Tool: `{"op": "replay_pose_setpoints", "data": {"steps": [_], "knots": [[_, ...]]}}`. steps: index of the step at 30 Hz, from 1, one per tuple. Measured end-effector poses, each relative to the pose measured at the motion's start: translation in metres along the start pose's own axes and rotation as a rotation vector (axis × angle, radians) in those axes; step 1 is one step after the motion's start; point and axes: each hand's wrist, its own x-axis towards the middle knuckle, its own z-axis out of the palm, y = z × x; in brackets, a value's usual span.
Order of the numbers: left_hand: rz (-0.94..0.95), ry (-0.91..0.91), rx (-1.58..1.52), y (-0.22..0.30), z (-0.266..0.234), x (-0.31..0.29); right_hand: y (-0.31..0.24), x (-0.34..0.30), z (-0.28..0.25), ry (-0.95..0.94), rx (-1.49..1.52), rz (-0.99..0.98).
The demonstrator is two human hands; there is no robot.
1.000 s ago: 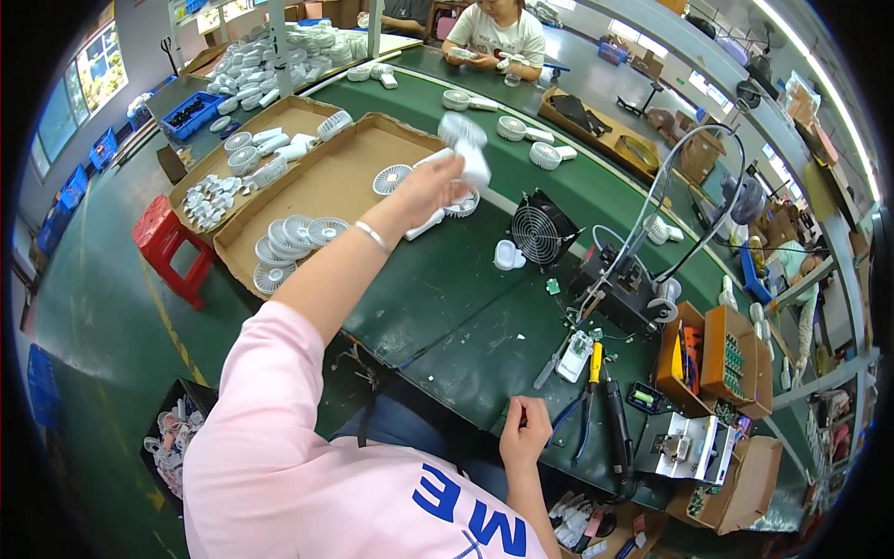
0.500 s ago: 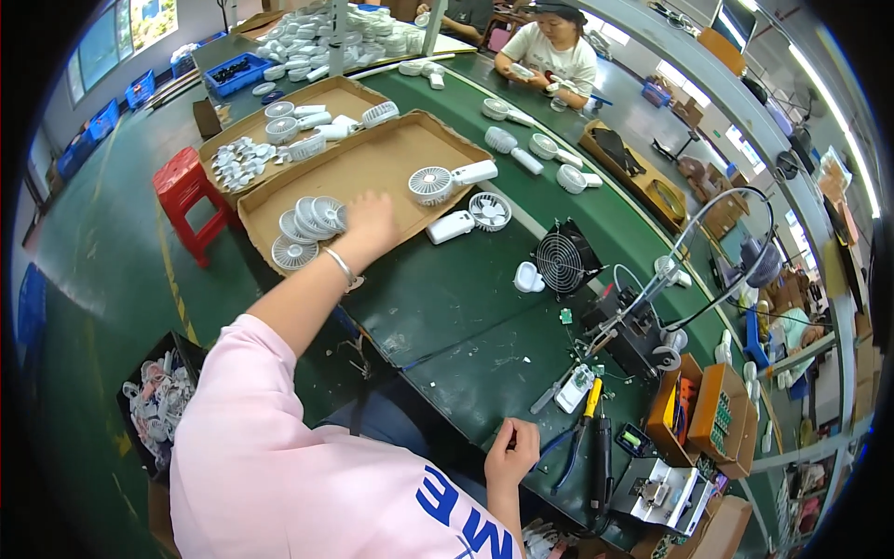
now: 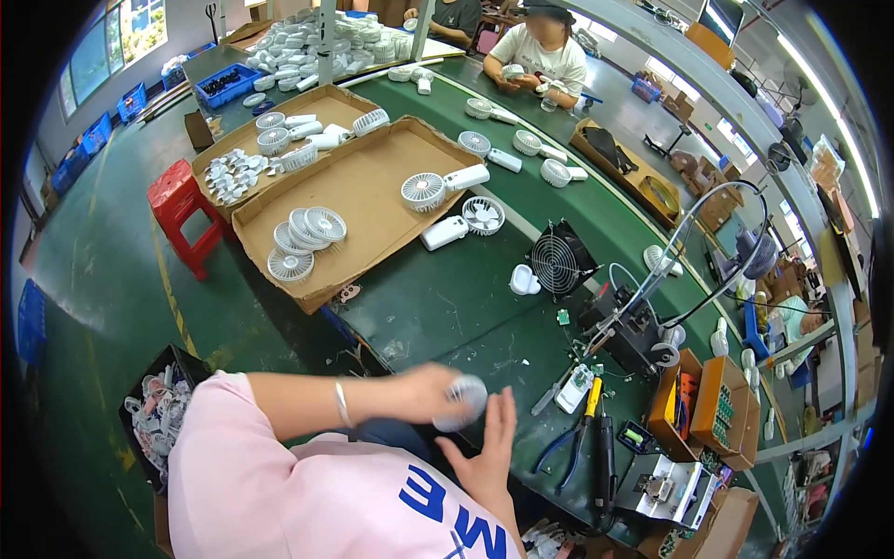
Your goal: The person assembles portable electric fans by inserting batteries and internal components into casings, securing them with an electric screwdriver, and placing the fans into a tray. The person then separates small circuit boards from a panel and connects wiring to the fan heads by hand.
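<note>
Over the near edge of the green table, my left hand [image 3: 424,393] grips a round white fan grille [image 3: 463,404], a little blurred by motion. My right hand [image 3: 486,449] is beside it, thumb and fingers spread, close to the grille's right side; whether they touch I cannot tell. Several matching grilles [image 3: 305,238] lie overlapped in a cardboard tray [image 3: 368,182] at the far left. A white handheld fan [image 3: 426,192] rests across that tray's right edge. Next to it on the table are a white handle [image 3: 444,233] and an attached fan head with bare blades [image 3: 483,215].
To the right stand a black square fan [image 3: 559,263] and a black machine with tubes [image 3: 624,321]. Pliers [image 3: 565,456], a black electric screwdriver [image 3: 605,461] and small cardboard boxes [image 3: 724,410] are nearer. A green conveyor belt [image 3: 512,182] carries fans; a person [image 3: 540,56] works beyond it.
My left hand has come back from the cardboard tray to the near table edge, bringing one grille. My right hand has opened its fingers and moved slightly left toward it.
</note>
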Motion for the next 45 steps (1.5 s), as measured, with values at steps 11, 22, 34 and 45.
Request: {"op": "replay_pose_setpoints", "data": {"steps": [11, 22, 34, 45], "knots": [[0.191, 0.834, 0.485, -0.021, -0.089, 0.132, 0.004, -0.043, -0.023, 0.149, 0.247, 0.379], [-0.336, 0.81, 0.565, -0.031, -0.112, 0.153, 0.002, -0.062, -0.038, 0.052, 0.292, 0.302], [-0.039, 0.136, -1.369, 0.024, 0.014, 0.004, 0.027, -0.02, -0.044, 0.321, 0.336, 0.173], [-0.041, -0.24, -0.066, 0.068, 0.039, -0.021, 0.014, -0.027, -0.066, 0.205, 0.067, 0.031]]}}
